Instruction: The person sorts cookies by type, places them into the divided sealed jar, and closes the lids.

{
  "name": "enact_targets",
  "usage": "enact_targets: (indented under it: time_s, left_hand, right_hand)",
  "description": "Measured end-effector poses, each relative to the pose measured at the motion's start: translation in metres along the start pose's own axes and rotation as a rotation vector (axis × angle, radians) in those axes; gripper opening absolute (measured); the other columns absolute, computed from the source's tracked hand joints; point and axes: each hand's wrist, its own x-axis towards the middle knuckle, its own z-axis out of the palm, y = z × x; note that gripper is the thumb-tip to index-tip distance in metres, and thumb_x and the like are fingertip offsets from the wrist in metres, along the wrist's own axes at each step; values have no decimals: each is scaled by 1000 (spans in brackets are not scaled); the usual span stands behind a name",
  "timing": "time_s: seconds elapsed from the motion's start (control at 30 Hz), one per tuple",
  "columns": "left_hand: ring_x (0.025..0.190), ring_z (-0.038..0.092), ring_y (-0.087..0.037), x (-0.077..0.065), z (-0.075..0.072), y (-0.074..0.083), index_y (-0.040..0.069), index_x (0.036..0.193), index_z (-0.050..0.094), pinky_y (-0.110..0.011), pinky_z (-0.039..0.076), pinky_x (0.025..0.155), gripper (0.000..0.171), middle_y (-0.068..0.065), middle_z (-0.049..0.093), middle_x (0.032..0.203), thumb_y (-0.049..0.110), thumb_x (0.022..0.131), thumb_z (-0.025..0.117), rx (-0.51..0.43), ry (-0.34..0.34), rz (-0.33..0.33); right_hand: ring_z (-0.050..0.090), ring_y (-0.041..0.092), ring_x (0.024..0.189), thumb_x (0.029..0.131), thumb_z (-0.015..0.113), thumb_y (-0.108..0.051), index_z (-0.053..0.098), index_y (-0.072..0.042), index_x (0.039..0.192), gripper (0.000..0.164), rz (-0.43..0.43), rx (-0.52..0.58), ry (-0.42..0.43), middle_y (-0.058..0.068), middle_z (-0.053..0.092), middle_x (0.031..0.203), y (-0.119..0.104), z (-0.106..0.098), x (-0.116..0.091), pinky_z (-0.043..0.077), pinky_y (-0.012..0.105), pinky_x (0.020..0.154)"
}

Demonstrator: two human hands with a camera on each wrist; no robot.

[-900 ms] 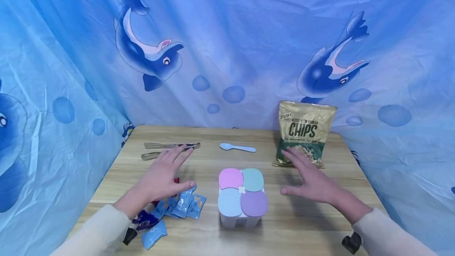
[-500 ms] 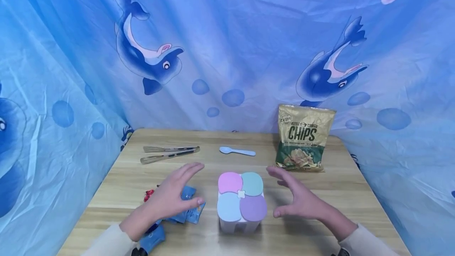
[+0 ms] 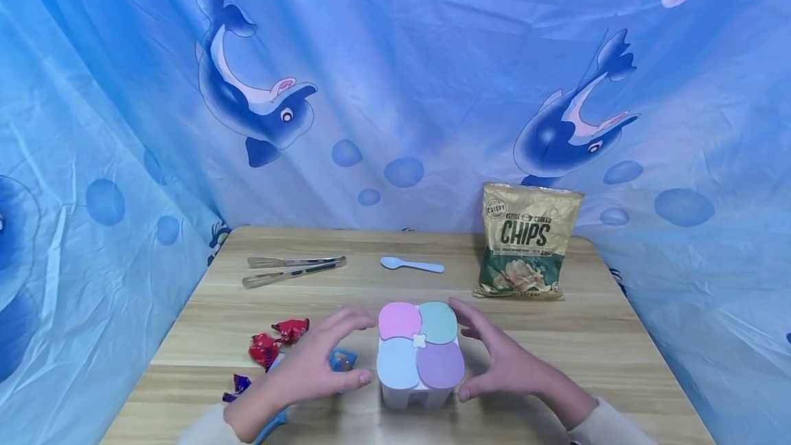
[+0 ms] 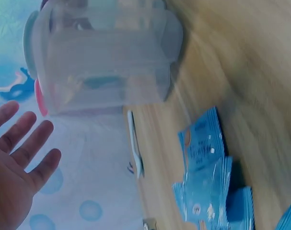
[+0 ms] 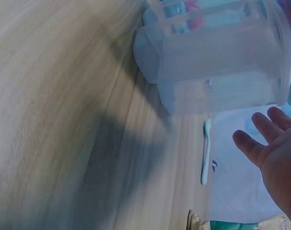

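A translucent container [image 3: 417, 398] stands upright on the table under a lid of four petal-shaped flaps in pink, green, light blue and purple. To its left is my left hand [image 3: 321, 362], fingers spread and a little apart from it. My right hand [image 3: 509, 369] is on the other side with relaxed fingers, very close to the container; whether it touches I cannot tell. In the left wrist view, blue snack packets [image 4: 203, 177] lie on the table below the hand. Red wrapped candies [image 3: 264, 349] and a dark blue one [image 3: 236, 387] lie near my left forearm, which partly hides the packets.
Metal tongs [image 3: 295, 270] lie at the back left of the wooden table [image 3: 593, 349]. A light blue spoon [image 3: 413, 264] lies at the back middle. At the back right stands a gold and green chips bag [image 3: 526, 239]. A blue dolphin-print curtain [image 3: 395, 88] surrounds the table.
Both hands have come down and inward from above the table to either side of the container. The red candies are now uncovered. The container has stayed in place.
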Motion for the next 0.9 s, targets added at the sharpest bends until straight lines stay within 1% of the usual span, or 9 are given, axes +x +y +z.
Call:
enact_targets:
  time_s: [0.07, 0.17, 0.37, 0.5, 0.67, 0.8, 0.9]
  left_hand:
    - [118, 61, -8, 0, 4, 1, 38, 139, 59, -46, 56, 92, 60, 21, 57, 136, 51, 84, 80, -24, 5, 22]
    - [113, 61, -6, 0, 10, 4, 36, 136, 61, -39, 55, 90, 59, 21, 59, 134, 50, 83, 82, -43, 16, 54]
    - [110, 62, -8, -1, 17, 4, 36, 133, 63, -36, 55, 90, 56, 20, 61, 131, 48, 82, 84, -63, 23, 69]
    - [111, 64, -10, -1, 19, 3, 33, 128, 67, -36, 57, 91, 51, 16, 62, 130, 45, 82, 85, -63, 36, 108]
    - [115, 64, -11, 0, 21, 2, 26, 124, 70, -35, 57, 94, 44, 13, 63, 127, 38, 85, 85, -69, 43, 185]
    - [114, 64, -11, 0, 21, 1, 23, 122, 72, -32, 57, 94, 42, 10, 64, 126, 33, 84, 86, -70, 52, 232]
    - [113, 64, -11, 1, 21, 0, 23, 121, 72, -31, 57, 93, 41, 9, 63, 125, 32, 84, 87, -63, 48, 243]
  right_hand:
    - [42, 25, 146, 65, 98, -24, 10, -23, 166, 134, 17, 9, -2, 3, 32, 165, 0, 3, 2, 43, 52, 114]
    - [44, 24, 144, 63, 99, -23, 9, -23, 166, 136, 24, 10, 4, 3, 34, 163, 0, 7, 3, 43, 54, 113]
    - [44, 23, 145, 62, 100, -26, 9, -23, 166, 138, 25, 0, 18, 4, 37, 162, 3, 11, 6, 46, 53, 111]
    - [45, 24, 143, 62, 100, -27, 10, -21, 166, 137, 17, 0, 25, 7, 38, 161, 4, 12, 6, 47, 52, 110]
    - [47, 24, 142, 61, 100, -27, 12, -19, 165, 136, 5, -6, 46, 8, 42, 159, 4, 13, 6, 48, 47, 109]
    - [46, 22, 142, 60, 100, -24, 19, -20, 164, 131, 33, 33, 54, 4, 44, 157, 4, 15, 6, 49, 44, 108]
    - [46, 21, 142, 62, 99, -23, 23, -20, 162, 126, 51, 66, 48, 1, 45, 156, 5, 16, 7, 49, 42, 108]
